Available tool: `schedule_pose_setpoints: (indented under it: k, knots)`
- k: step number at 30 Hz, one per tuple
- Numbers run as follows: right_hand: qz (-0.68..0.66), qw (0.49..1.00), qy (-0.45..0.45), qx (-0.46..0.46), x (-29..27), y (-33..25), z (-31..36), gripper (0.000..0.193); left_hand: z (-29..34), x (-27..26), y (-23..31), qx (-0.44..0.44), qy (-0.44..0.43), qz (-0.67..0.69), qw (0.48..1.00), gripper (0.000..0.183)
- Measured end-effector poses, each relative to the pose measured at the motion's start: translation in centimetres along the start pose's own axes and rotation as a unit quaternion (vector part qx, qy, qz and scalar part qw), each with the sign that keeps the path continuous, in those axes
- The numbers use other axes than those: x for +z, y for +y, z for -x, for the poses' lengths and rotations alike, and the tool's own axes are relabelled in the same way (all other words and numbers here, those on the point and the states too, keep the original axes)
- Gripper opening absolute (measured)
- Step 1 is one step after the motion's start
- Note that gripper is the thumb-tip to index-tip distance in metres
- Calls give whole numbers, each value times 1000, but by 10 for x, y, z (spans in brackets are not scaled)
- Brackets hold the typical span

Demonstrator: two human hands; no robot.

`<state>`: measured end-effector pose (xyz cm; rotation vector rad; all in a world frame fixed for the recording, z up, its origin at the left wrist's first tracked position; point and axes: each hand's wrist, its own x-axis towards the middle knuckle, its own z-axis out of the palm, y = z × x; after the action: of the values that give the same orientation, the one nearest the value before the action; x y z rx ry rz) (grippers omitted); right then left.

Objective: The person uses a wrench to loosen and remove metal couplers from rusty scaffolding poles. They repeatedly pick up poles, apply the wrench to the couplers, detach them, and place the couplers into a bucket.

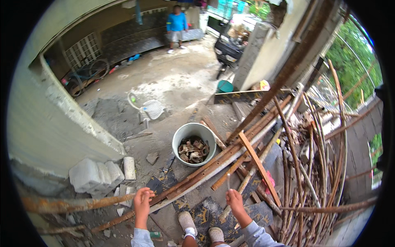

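Note:
My left hand (142, 201) is raised at the lower left, its fingers loosely bent and apart with nothing visible in them. Beyond its fingertips runs a rusty metal pipe (127, 199). My right hand (235, 201) is closed around a thin, pale, upright rod-like piece (228, 180), whose exact kind I cannot make out. Ahead of both hands stands a grey-white bucket (177, 135) partly filled with rusty brown metal pieces (193, 150) that look like scaffold clamps. Long rusty pipes (197, 177) lie between the hands and the bucket.
Concrete blocks (91, 175) are stacked at left. Poles and pipes (304, 164) crowd the right, with a wooden plank (259, 166) across them. A white plastic chair (153, 110) lies beyond the bucket. A person (177, 28) stands far back, near a black motorcycle (227, 47).

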<state>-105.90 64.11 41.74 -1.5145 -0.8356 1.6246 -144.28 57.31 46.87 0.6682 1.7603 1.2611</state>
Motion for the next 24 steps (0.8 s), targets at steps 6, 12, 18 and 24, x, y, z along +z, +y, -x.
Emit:
schedule_pose_setpoints:
  k: [6,12,18,24]
  knots:
    - [130,989,5,-67,36,1,-8,28,-54,-20,9,-10,-34,-66,997,19]
    - [127,988,-93,-3,45,-15,9,26,-116,-68,-29,-13,-63,-150,987,24]
    - [162,985,-39,47,-30,36,40,34,-148,-36,-27,34,-178,-250,951,14]
    - [221,958,54,175,-72,42,65,42,-141,44,-5,173,-115,-225,952,30]
